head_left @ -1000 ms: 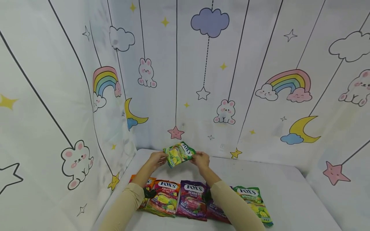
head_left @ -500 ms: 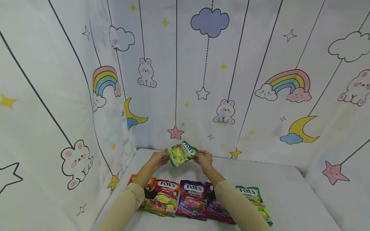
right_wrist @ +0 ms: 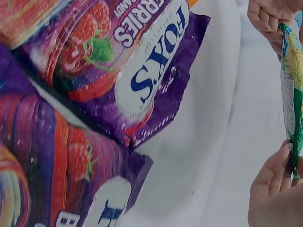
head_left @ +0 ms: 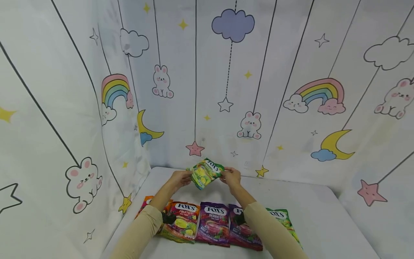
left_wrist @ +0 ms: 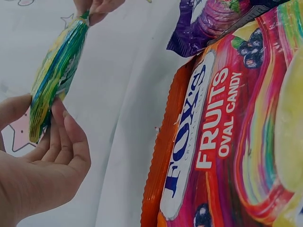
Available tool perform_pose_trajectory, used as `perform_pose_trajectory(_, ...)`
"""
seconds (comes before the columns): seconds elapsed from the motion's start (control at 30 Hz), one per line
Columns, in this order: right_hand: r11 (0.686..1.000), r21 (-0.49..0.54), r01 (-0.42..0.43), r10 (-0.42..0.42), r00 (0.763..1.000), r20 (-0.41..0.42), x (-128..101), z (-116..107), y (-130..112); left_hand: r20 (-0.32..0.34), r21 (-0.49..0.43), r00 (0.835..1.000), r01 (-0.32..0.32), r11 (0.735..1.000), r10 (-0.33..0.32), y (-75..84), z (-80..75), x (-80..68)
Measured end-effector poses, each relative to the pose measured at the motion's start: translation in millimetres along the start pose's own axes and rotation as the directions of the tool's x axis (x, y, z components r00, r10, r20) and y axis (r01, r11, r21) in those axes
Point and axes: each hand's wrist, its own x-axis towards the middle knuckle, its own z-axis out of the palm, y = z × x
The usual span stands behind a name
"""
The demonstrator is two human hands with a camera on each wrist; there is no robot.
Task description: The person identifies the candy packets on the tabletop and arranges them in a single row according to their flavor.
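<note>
Both hands hold one green and yellow candy bag [head_left: 206, 172] up above the far part of the white table [head_left: 323, 216]. My left hand [head_left: 181, 177] pinches its left edge, thumb and fingers on either side [left_wrist: 47, 113]. My right hand [head_left: 231, 176] pinches the opposite edge [right_wrist: 291, 156]. The bag [left_wrist: 57, 71] shows edge-on in both wrist views [right_wrist: 292, 85]. Below my forearms lies a row of candy bags: an orange-edged fruits bag [head_left: 182, 222], two purple berries bags [head_left: 213, 223] and a green bag [head_left: 284, 221].
A white backdrop printed with clouds, rainbows and rabbits [head_left: 226, 90] closes the table in at the back and left. White tabletop shows to the right of the bag row. Cream sleeves [head_left: 268, 233] cover both forearms.
The held green bag and both hands have drifted slightly to the right. The bags on the table lie as before.
</note>
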Motion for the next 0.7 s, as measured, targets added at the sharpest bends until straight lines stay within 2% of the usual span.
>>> perform_pose_trajectory(0.37,1.000,0.001,-0.006,0.006,1.000,-0.015,4,-22,0,0.121,0.057,0.993,-0.019,0.998,0.012,-5.7,16.9,-1.8)
perform_pose_trajectory(0.6,1.000,0.000,-0.003,0.003,0.999,-0.046,5,-33,-1,0.136,0.046,0.991,0.010,0.999,-0.016,-8.9,33.4,-8.1)
perform_pose_trajectory(0.7,1.000,0.005,-0.002,0.002,0.998,-0.058,7,-38,1,0.161,0.041,0.987,0.019,0.999,-0.026,-11.5,39.5,-9.7)
